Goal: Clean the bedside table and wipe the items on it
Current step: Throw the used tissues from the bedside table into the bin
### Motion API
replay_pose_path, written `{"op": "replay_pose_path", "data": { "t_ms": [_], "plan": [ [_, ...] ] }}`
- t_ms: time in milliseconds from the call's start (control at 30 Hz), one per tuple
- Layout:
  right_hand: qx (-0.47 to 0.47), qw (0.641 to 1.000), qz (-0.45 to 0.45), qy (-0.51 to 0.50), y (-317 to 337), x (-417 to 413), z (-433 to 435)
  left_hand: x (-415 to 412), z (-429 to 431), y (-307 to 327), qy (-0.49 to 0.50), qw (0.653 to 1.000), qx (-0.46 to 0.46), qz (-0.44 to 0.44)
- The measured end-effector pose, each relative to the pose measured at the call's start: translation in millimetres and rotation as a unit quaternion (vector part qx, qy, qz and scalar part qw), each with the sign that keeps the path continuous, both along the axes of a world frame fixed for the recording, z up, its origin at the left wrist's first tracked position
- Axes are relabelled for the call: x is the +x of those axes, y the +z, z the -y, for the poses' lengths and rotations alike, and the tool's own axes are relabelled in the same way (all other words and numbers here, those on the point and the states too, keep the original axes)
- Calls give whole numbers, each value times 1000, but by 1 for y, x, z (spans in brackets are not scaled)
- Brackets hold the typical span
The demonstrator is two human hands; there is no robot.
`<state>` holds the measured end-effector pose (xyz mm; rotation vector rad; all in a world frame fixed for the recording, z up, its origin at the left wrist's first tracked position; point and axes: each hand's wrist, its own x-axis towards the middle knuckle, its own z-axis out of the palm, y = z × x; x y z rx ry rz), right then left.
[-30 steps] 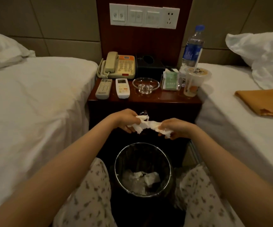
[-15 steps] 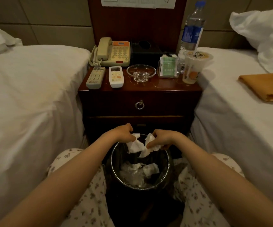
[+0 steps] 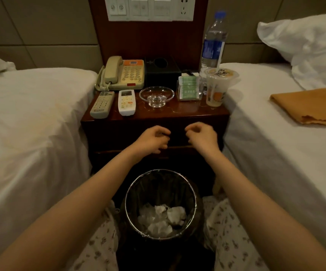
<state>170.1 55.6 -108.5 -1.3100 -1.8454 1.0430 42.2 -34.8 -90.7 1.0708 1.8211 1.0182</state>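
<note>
Between the two beds sits the dark wood tabletop (image 3: 187, 112), with everything on it lined up. Far left is a beige phone (image 3: 127, 74). Just near of it lie a grey remote (image 3: 102, 104) and a white remote (image 3: 127, 102), side by side. A glass dish (image 3: 156, 95) sits mid-tabletop, and a black tissue box (image 3: 163, 72) is behind it against the wall panel. To the right there's a clear holder of green packets (image 3: 188, 88), then a sealed drink cup (image 3: 217, 85) at the right edge. A water bottle (image 3: 214, 42) stands upright just behind the cup.

Both of the person's hands hang in front of the drawer face, a bit apart from each other. The left hand (image 3: 152, 139) has its grip curled together, and nothing shows in it. Same deal with the right hand (image 3: 203, 137): fingers tucked in toward the thumb, holding nothing. Neither one is touching anything on the tabletop.

Down on the floor, between the person's knees, is a round bin (image 3: 158, 184) with crumpled tissues (image 3: 164, 218) at the bottom.

A folded orange cloth (image 3: 310, 106) lies on the right bed (image 3: 275, 153), well apart from the hands, and a white pillow (image 3: 304, 40) is at that bed's far end. The left bed (image 3: 31, 124) shows plain white sheets.
</note>
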Motion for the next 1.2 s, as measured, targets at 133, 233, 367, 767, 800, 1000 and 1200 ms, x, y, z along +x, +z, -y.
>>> {"op": "replay_pose_path", "data": {
  "t_ms": [133, 233, 367, 767, 800, 1000, 1200],
  "plan": [
    [11, 986, -122, -114, 38, 17, -39, 15, -39, 45, -3, 997, 73, 4],
    [17, 981, -127, -146, 61, 24, -67, 33, -70, 71, -16, 995, 95, -4],
    [10, 981, -123, -149, 81, 27, -89, 55, -106, 89, -10, 995, 97, 5],
    [-22, 985, -169, -41, 99, 22, -102, 56, -135, 88, -30, 992, 113, 40],
    [-14, 983, -180, -34, 99, 23, -98, 54, -132, 88, -21, 992, 116, 40],
    [34, 973, -227, 18, 99, 24, -61, 42, -86, 91, -17, 989, 145, 0],
    [-41, 968, -235, 74, 74, 9, -18, 31, -20, 68, 44, 990, 127, 40]
  ]
}}
